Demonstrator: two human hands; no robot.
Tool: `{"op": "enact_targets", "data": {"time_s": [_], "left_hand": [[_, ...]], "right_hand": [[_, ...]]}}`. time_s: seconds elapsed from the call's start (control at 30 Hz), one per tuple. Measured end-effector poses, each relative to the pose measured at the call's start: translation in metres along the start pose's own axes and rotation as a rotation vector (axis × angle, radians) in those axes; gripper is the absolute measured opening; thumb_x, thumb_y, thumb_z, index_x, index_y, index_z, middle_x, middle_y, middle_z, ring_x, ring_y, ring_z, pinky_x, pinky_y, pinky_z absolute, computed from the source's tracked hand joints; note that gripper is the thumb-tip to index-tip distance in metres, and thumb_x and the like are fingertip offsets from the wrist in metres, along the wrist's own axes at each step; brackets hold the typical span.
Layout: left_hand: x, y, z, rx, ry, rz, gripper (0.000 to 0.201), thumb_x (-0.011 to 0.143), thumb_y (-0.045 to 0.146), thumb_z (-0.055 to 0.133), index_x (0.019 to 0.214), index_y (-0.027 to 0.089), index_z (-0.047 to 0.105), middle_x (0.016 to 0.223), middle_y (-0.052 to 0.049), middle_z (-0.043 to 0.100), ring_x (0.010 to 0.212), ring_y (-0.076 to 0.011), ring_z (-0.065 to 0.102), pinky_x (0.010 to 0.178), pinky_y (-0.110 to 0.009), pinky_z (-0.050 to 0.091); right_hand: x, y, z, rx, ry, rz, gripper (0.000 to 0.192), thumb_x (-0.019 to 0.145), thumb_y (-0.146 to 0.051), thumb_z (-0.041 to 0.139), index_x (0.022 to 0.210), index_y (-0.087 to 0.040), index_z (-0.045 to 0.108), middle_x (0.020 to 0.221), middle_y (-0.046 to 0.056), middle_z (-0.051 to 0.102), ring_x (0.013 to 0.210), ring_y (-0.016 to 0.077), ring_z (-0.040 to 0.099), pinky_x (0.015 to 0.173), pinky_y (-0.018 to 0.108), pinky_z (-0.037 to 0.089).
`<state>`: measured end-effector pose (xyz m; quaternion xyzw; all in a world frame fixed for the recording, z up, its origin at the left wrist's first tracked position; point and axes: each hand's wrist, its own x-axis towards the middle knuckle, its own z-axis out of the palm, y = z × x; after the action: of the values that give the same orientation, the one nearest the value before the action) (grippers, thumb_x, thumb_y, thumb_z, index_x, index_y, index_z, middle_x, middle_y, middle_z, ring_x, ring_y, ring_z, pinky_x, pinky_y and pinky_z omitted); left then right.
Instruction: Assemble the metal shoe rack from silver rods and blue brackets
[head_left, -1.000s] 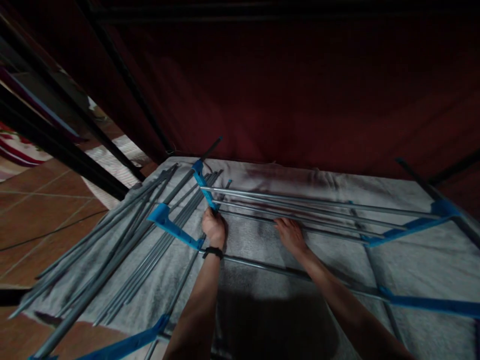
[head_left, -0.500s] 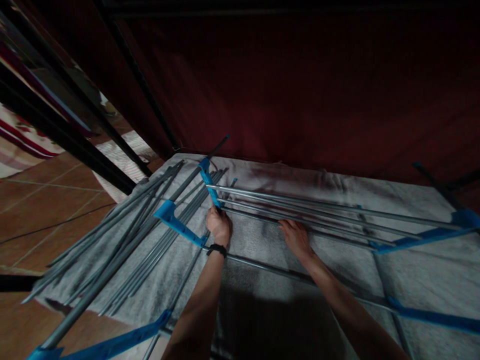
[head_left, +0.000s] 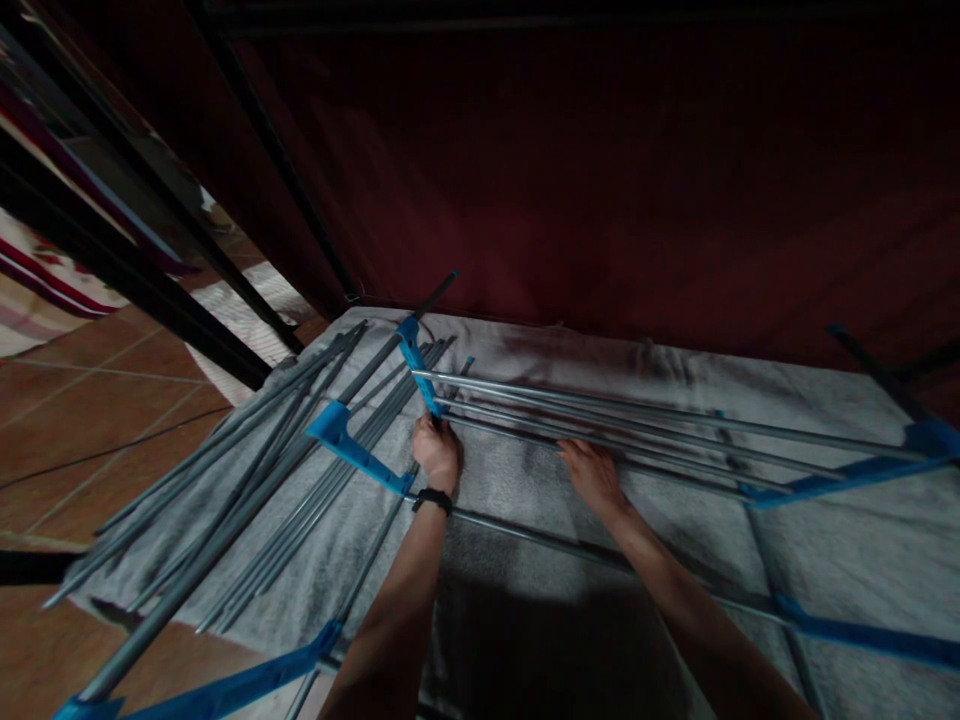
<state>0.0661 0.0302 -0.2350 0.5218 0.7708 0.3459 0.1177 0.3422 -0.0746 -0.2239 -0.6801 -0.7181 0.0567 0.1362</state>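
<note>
My left hand (head_left: 435, 450), with a black band at the wrist, is closed at the lower end of a blue plastic bracket (head_left: 421, 370), where a grey metal rod (head_left: 510, 433) meets it. Its fingertips are partly hidden. Farther right along that same rod, my right hand (head_left: 590, 473) has its fingers curled over the top. Several parallel rods run above it toward another blue bracket (head_left: 855, 478) on the right. Nearer to me, a second blue bracket (head_left: 360, 458) sits on a long grey tube (head_left: 232, 515), with a lower rod (head_left: 525, 527) crossing under my forearms.
Several loose grey rods (head_left: 300, 525) lie in bundles on a grey cloth (head_left: 517, 480) to the left. More blue brackets (head_left: 240, 685) stand at the near left and right. A dark red panel (head_left: 562, 190) rises behind. Black posts (head_left: 150, 270) stand over a tiled floor (head_left: 97, 420).
</note>
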Motion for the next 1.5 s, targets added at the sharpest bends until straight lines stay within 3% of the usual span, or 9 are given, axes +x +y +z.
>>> {"op": "enact_targets", "data": {"time_s": [0.97,1.37,1.5], "left_hand": [[-0.0005,-0.0019,0.0038,0.009,-0.011,0.016,0.032,0.093,0.017,0.048,0.12,0.011,0.065,0.113,-0.017,0.069,0.109,-0.0285,0.064,0.091,-0.036,0.048],[-0.0016,0.0011,0.0025,0.003,-0.014,0.001,0.03,0.092,0.015,0.048,0.118,0.013,0.064,0.108,-0.015,0.069,0.102,-0.0247,0.065,0.087,-0.033,0.046],[0.0025,-0.0024,-0.0015,-0.011,-0.042,0.021,0.029,0.091,0.013,0.052,0.116,0.014,0.065,0.11,-0.013,0.07,0.101,-0.0224,0.066,0.087,-0.031,0.047]], "right_hand": [[0.0035,0.002,0.0025,0.015,-0.021,-0.012,0.033,0.101,-0.023,0.044,0.124,-0.026,0.068,0.127,0.005,0.07,0.109,0.02,0.067,0.095,0.033,0.05],[0.0062,-0.0025,0.0075,0.014,-0.028,-0.008,0.034,0.102,-0.022,0.042,0.123,-0.024,0.069,0.122,0.006,0.072,0.109,0.0203,0.067,0.097,0.032,0.049],[0.0098,0.0016,0.006,-0.005,-0.047,-0.024,0.038,0.102,-0.022,0.041,0.13,-0.022,0.066,0.129,0.008,0.069,0.113,0.0218,0.066,0.098,0.034,0.05]]}}
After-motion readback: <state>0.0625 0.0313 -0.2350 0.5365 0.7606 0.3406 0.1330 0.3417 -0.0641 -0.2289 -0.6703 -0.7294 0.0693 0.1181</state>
